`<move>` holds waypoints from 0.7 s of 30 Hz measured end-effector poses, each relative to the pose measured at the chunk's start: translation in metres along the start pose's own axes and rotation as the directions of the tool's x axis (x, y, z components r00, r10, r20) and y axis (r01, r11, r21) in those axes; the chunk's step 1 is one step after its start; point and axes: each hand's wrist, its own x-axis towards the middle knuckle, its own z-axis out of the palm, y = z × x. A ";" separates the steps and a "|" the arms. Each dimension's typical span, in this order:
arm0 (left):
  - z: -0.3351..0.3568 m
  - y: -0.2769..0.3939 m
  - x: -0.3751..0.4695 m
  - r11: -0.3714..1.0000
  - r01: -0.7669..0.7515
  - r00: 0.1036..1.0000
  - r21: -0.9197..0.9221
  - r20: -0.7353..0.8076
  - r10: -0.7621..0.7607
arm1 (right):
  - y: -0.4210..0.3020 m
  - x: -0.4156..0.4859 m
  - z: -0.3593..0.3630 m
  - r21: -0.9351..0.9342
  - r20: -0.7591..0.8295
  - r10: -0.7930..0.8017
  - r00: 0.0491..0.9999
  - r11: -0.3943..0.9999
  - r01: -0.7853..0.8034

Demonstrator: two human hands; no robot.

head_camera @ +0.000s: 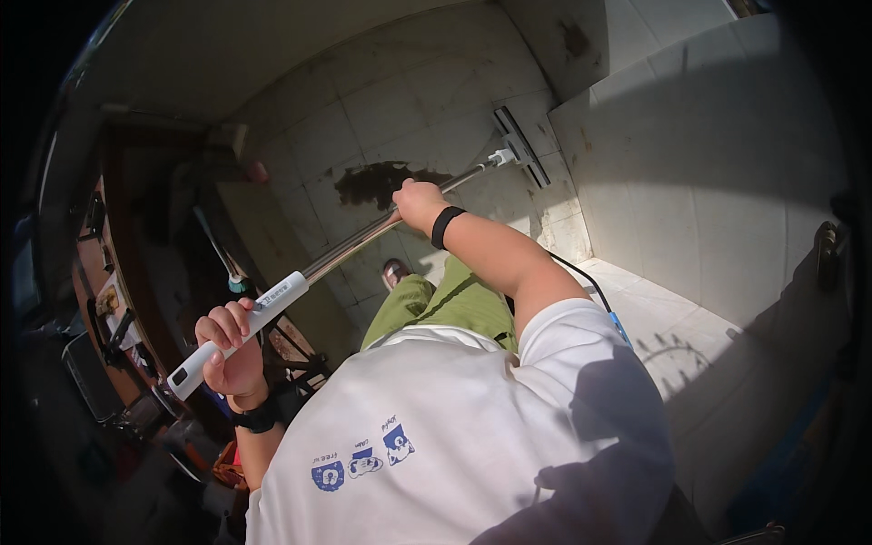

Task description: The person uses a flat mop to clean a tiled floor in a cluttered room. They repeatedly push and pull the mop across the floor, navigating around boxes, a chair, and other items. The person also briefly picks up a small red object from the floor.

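A long-handled floor squeegee or mop slants across the view; its metal pole (354,245) runs from a white handle grip (281,298) to a narrow grey-and-black head (522,147). The head lies on the tiled floor near the wall. Around the white grip my left hand (231,347) is closed, close to the pole's upper end. Farther down, my right hand (418,203) wraps the metal pole. A dark, wet-looking stain (388,182) spreads on the tiles just beyond my right hand, apart from the head.
Tiled walls (688,122) rise at the right. On the left stands a cluttered wooden shelf (126,293), with a teal-bristled brush (237,282) nearby. My shoe (394,272) is on the floor below the pole. A black cord (586,276) hangs by my right arm.
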 end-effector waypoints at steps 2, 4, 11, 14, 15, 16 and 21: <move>-0.032 0.030 -0.022 1.000 0.010 0.997 0.013 -0.072 -0.009 | -0.052 0.005 0.015 0.019 0.002 -0.071 0.997 0.997 0.071; -0.062 0.065 -0.042 1.000 -0.001 0.996 0.003 -0.094 0.001 | -0.107 0.010 0.025 0.054 -0.001 -0.124 0.992 0.991 0.124; -0.117 0.168 -0.102 0.998 -0.029 0.972 -0.049 -0.234 0.017 | -0.241 0.010 0.026 0.321 -0.073 -0.320 0.944 0.889 0.326; -0.130 0.202 -0.107 0.997 -0.013 0.991 -0.075 -0.131 0.003 | -0.265 0.008 0.017 0.291 -0.125 -0.456 0.881 0.832 0.472; -0.134 0.209 -0.105 0.999 -0.036 0.988 -0.032 -0.151 0.030 | -0.268 0.007 0.012 0.291 -0.120 -0.488 0.864 0.815 0.501; -0.134 0.215 -0.101 0.999 -0.045 0.992 -0.001 -0.122 0.044 | -0.266 0.004 0.009 0.313 -0.167 -0.472 0.865 0.807 0.501; -0.122 0.201 -0.060 0.999 0.013 0.999 0.042 0.031 -0.015 | -0.215 -0.020 -0.003 0.352 -0.275 -0.322 0.906 0.843 0.406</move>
